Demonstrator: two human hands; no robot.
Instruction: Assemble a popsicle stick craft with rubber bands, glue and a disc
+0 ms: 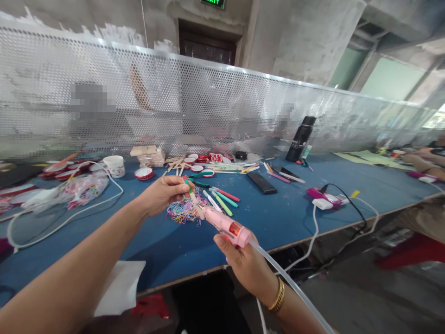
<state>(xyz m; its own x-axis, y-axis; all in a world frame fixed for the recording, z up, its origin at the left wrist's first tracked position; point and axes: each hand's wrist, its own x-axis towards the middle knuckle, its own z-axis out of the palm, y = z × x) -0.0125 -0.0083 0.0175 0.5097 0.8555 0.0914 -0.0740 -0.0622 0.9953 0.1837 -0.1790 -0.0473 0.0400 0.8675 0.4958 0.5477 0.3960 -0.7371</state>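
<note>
My left hand pinches a wooden craft stick by its upper end, above a heap of coloured rubber bands on the blue table. A pink glue gun is gripped in my right hand, its nozzle touching the stick's lower end. A clear glue stick trails from the back of the gun toward the lower right.
Coloured pens, green pliers, more wooden sticks, red lids, a white cup, a black remote, a black flask, a power strip with cables. Perforated metal screen behind; another person's arm at right.
</note>
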